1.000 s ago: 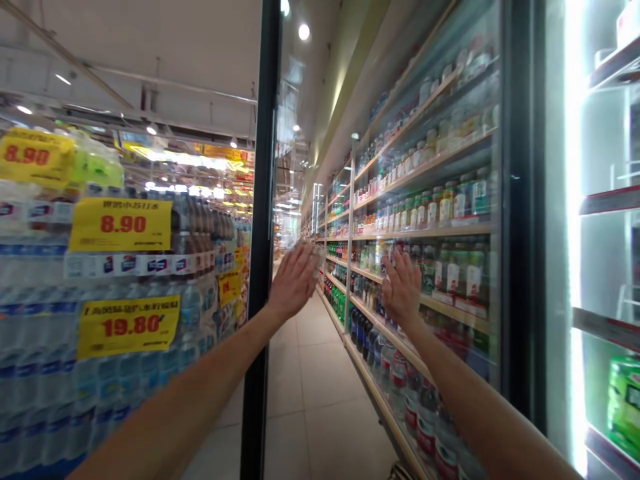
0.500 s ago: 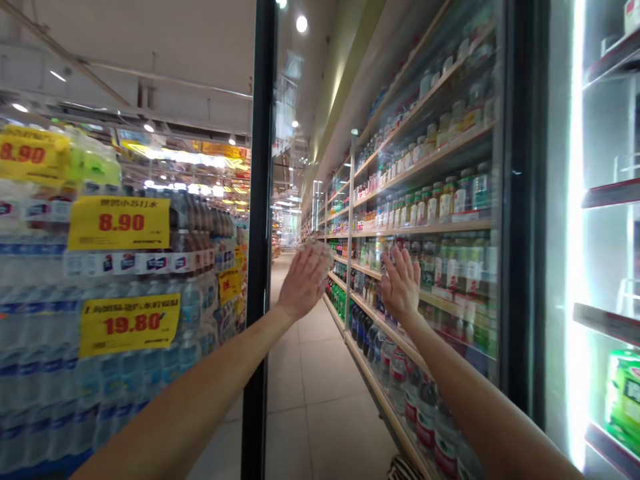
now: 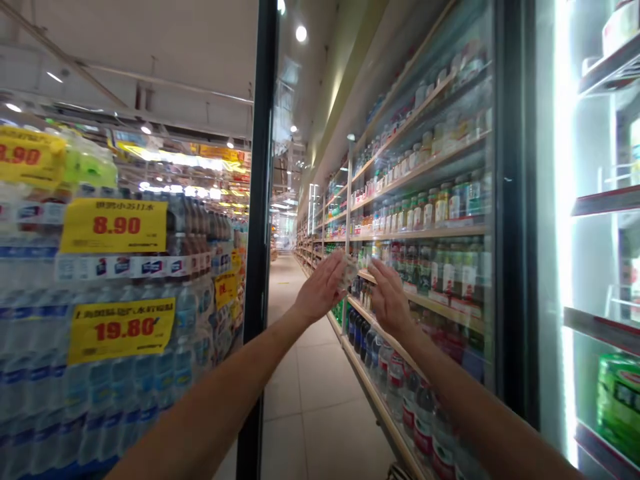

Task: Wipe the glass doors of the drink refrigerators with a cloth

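Note:
A glass door [image 3: 310, 373] in a black frame fills the middle of the view, with the drinks aisle showing through or in its pane. My left hand [image 3: 323, 290] is stretched out against the glass, its fingers held together over a pale, crumpled, cloth-like piece [image 3: 350, 270]; its exact kind is unclear. Just right of it is my right hand [image 3: 390, 300], fingers extended and turned inward, near or on the pane. I see nothing in that hand, though its palm is hidden. A small gap separates the two hands.
Stacked bottle packs [image 3: 120, 373] with yellow price signs [image 3: 123, 330] stand to the left. A black door edge [image 3: 257, 233] runs vertically beside them. At right are a black frame post [image 3: 515, 220], lit cooler shelves [image 3: 605, 203] and a green pack [image 3: 620, 400].
My left hand has slid right and slightly down with the pale piece. My right hand has shifted slightly left and its fingers have turned inward, so the hands are closer together.

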`<action>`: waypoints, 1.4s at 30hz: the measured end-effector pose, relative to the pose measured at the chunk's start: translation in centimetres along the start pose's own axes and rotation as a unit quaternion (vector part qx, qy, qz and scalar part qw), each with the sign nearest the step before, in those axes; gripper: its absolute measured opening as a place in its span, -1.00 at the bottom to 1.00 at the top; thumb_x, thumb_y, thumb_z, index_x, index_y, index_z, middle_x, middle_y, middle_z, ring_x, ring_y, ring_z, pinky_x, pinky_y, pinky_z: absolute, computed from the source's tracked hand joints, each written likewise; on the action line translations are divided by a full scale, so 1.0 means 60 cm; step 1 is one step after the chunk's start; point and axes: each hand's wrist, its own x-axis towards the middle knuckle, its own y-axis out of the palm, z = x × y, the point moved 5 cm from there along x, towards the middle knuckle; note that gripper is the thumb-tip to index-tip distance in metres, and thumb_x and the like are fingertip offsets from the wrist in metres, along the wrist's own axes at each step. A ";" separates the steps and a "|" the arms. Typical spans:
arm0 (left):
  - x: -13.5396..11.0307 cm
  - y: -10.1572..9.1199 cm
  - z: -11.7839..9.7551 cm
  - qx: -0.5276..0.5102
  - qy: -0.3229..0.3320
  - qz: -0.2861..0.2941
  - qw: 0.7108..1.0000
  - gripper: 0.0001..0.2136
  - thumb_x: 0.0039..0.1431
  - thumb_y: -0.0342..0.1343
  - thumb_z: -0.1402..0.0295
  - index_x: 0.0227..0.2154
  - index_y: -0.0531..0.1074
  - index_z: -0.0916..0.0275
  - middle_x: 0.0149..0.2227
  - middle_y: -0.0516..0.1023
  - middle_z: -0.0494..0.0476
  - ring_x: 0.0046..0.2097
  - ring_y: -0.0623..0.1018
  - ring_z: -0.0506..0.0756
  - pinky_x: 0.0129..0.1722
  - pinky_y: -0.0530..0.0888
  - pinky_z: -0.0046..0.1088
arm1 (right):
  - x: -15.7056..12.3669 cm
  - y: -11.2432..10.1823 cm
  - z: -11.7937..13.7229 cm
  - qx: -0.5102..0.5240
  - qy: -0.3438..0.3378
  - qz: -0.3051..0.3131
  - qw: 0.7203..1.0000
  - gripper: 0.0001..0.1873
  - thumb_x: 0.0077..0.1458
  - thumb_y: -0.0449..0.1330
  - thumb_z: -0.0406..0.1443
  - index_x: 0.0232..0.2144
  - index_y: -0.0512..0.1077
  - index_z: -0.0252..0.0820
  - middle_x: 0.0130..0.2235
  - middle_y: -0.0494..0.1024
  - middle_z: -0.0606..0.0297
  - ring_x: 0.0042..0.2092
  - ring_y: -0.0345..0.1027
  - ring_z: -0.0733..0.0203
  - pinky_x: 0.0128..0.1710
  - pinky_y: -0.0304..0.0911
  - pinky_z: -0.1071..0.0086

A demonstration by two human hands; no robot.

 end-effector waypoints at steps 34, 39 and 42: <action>-0.095 -0.032 0.024 0.170 -0.113 0.070 0.977 -0.34 0.14 -0.12 -0.01 0.18 0.04 0.37 0.22 0.12 0.33 0.30 -0.05 0.17 0.24 -0.11 -0.18 | 0.040 0.039 -0.015 -0.179 -0.046 0.122 0.975 -0.55 0.08 0.00 -0.32 0.06 0.25 -0.02 0.22 0.16 0.20 0.26 -0.13 0.03 0.17 -0.21 -0.05; -0.097 -0.029 0.023 0.167 -0.114 0.067 0.977 -0.33 0.13 -0.10 0.00 0.18 0.05 0.36 0.23 0.10 0.33 0.30 -0.07 0.17 0.24 -0.12 -0.17 | 0.014 -0.071 -0.171 -0.260 0.221 -0.026 0.940 -0.52 0.08 -0.01 -0.31 0.08 0.23 -0.21 0.20 0.14 -0.03 0.21 -0.04 -0.12 0.07 -0.04 -0.12; -0.097 -0.028 0.023 0.156 -0.118 0.057 0.979 -0.33 0.13 -0.10 0.00 0.19 0.05 0.37 0.23 0.10 0.33 0.30 -0.06 0.17 0.24 -0.12 -0.16 | 0.011 -0.053 -0.141 -0.255 0.210 -0.030 0.943 -0.48 0.06 0.02 -0.31 0.11 0.20 -0.19 0.23 0.08 -0.04 0.23 -0.10 -0.15 0.06 -0.02 -0.12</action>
